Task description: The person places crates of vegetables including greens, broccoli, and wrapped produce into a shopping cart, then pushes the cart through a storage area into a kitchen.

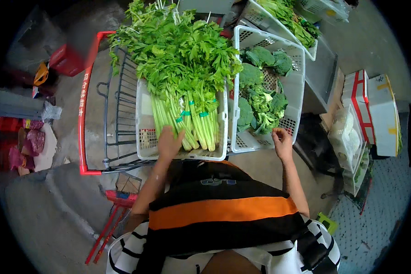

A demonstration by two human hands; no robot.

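Bundles of leafy celery (pixel 195 120), bound with green tape, fill a white plastic crate (pixel 182 156) before me, their leaves spilling over its far end. My left hand (pixel 169 142) is closed around stalks at the crate's near left; its fingertips are partly hidden. To the right, a second white perforated crate (pixel 268 33) contains several broccoli heads (pixel 260 102). Over that crate's near right corner is my right hand (pixel 283 144). Its thumb and fingertips are drawn together beside the closest broccoli, with no object visible between them.
The celery crate rests on a metal shopping cart (pixel 118 113) with a red handle (pixel 83 102). Behind the broccoli stands a crate of leafy greens (pixel 284 20). White foam boxes (pixel 382 113) are at right. A red stool (pixel 121 198) is at lower left.
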